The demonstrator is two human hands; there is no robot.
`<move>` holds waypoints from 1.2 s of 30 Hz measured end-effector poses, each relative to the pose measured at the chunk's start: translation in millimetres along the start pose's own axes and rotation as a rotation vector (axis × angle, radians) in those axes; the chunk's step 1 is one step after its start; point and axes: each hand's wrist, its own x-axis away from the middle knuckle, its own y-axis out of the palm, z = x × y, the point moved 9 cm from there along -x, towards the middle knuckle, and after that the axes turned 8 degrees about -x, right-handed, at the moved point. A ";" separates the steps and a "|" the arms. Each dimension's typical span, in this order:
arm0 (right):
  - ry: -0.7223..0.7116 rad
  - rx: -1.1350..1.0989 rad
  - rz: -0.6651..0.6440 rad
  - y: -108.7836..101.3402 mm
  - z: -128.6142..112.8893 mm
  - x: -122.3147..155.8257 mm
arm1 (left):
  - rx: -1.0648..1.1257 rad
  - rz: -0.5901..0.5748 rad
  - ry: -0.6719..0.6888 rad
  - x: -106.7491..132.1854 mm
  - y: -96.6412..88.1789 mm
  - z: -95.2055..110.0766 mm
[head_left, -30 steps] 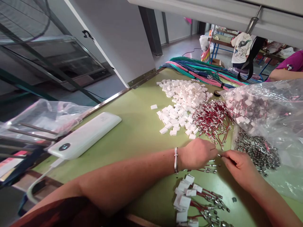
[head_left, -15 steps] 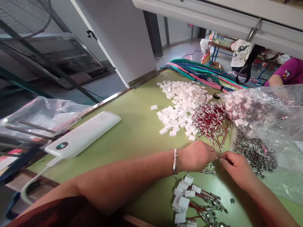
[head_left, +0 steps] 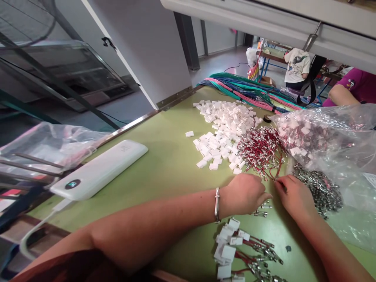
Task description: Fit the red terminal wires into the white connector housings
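Right hand (head_left: 295, 196) at red wires (head_left: 261, 150), power bank (head_left: 100, 168) logo illegible

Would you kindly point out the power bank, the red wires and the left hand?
power bank (head_left: 100, 169), head view, its top face
red wires (head_left: 261, 150), head view, centre of heap
left hand (head_left: 243, 194), head view, back of hand

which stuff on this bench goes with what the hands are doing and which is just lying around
In hand: left hand and right hand at the red terminal wires; white connector housings; assembled wire-and-housing pieces by the near edge; clear bag of parts.
Lying about: white power bank; coloured cable bundle; plastic bag at left; black tape roll.
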 end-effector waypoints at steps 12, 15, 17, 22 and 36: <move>0.102 -0.411 0.150 -44.3 12.7 0.6 | 0.245 0.324 -0.062 -1.1 -25.0 -24.5; -0.015 -0.421 0.180 -49.2 -17.6 7.5 | 0.315 0.419 0.063 2.2 -36.3 -15.4; -0.092 -0.435 0.184 -50.6 -35.3 11.9 | 0.323 0.390 0.182 3.9 -34.9 -2.5; -0.108 -0.459 0.183 -38.2 -19.5 -0.1 | 0.372 0.328 0.080 1.3 -23.9 -8.1; -0.224 -0.281 0.202 -36.7 -23.4 0.3 | 0.639 0.525 -0.023 1.1 -35.0 -31.8</move>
